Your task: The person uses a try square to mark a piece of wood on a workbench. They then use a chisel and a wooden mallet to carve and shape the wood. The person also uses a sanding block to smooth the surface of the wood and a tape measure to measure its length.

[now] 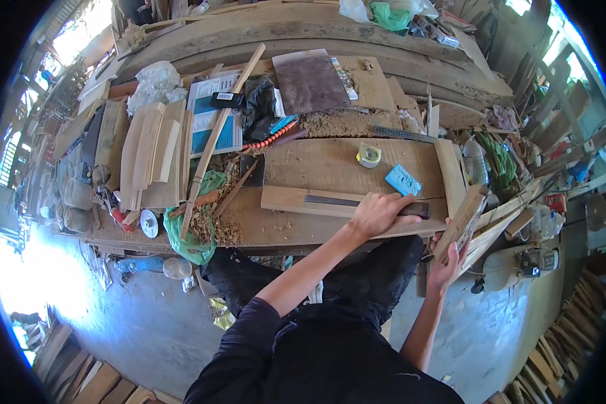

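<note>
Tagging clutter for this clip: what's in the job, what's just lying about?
Likely in the job:
chisel-like tool, in the left hand
wooden block, in the right hand
pale wood strip, under the tool

Apparently just lying about:
tape measure
blue block
grey disc
green plastic bag

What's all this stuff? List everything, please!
chisel: one, grey and dark brown, on plank
plank: one, tan, on bench
bench: one, brown, centre
wood block: one, brown, in right hand
tape measure: one, yellow and grey, on bench
slab: one, blue, right of tape measure
sheet: one, brown, back of bench
stick: one, tan, left of sheet
green bag: one, green, bench's front edge
disc: one, silver, left of green bag
clear bag: one, whitish, bench's back left
wood scraps: countless, mostly brown, all around
left hand: one, bare, on chisel
right hand: one, bare, around wood block
</note>
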